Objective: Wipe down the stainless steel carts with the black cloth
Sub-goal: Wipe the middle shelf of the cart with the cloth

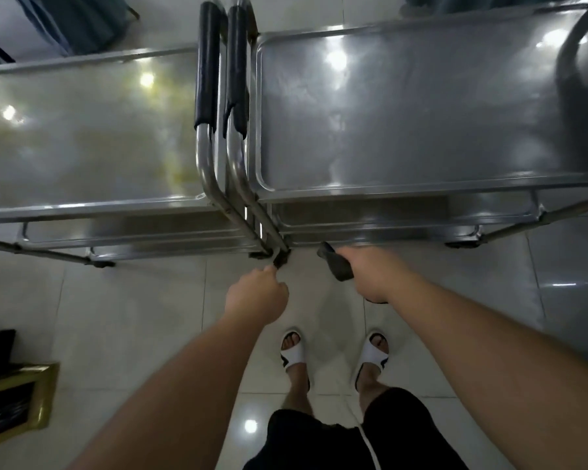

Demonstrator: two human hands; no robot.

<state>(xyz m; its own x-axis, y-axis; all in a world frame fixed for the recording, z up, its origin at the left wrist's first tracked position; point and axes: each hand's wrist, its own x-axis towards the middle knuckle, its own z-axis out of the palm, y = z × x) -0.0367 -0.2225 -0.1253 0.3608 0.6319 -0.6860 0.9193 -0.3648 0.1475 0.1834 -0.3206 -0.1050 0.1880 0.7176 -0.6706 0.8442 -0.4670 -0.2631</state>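
Observation:
Two stainless steel carts stand side by side below me, the left cart (82, 137) and the right cart (404, 106), their black-padded handles (218, 62) meeting in the middle. My right hand (370, 276) is shut on the black cloth (336, 264), held low beside the right cart's bottom shelf edge. My left hand (257, 296) is closed in a fist just below the foot of the handle tubes, next to a small dark caster (280, 259); I cannot tell whether it touches the frame.
White tiled floor lies under my feet in white slides (294, 354). A gold-framed object (21, 398) stands at the lower left. Blue fabric and dark chair legs (58, 22) are beyond the left cart.

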